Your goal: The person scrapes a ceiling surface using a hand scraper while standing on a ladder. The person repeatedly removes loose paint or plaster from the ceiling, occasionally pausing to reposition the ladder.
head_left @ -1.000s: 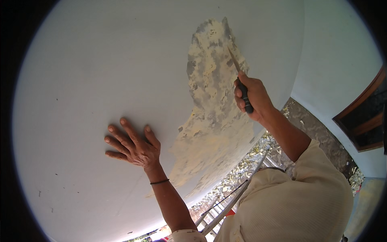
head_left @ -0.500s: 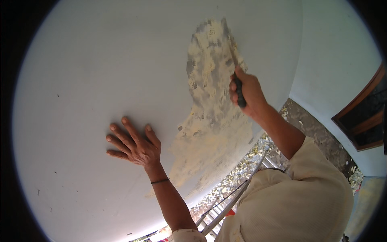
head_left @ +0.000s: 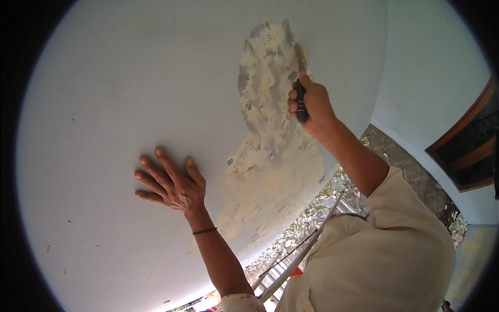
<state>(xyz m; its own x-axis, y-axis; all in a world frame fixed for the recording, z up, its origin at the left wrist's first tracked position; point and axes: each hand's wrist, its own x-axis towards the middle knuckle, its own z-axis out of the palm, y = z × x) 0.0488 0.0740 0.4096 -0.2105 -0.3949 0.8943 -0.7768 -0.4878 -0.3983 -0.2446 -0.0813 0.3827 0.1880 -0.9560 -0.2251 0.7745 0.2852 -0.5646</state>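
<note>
My right hand (head_left: 315, 104) is closed around the black handle of a putty knife (head_left: 301, 108), whose narrow metal blade points up along the right edge of a rough patch (head_left: 267, 104). Yellowish filler and grey bare spots mottle that patch on the pale wall (head_left: 130, 93). Whether the blade touches the surface is hard to tell. To the left, my left hand (head_left: 182, 187) lies flat on the smooth part of the wall with its fingers spread, holding nothing. A dark band circles that wrist.
A ladder (head_left: 301, 255) stands below, beside my body. Pale flakes or leaves litter the ground (head_left: 343, 184) at the wall's foot. On the right, a second wall (head_left: 421, 78) meets this one and carries a brown-framed window (head_left: 468, 151).
My right hand has moved slightly up and left with the putty knife, which now stands more upright. The left hand stays flat on the wall.
</note>
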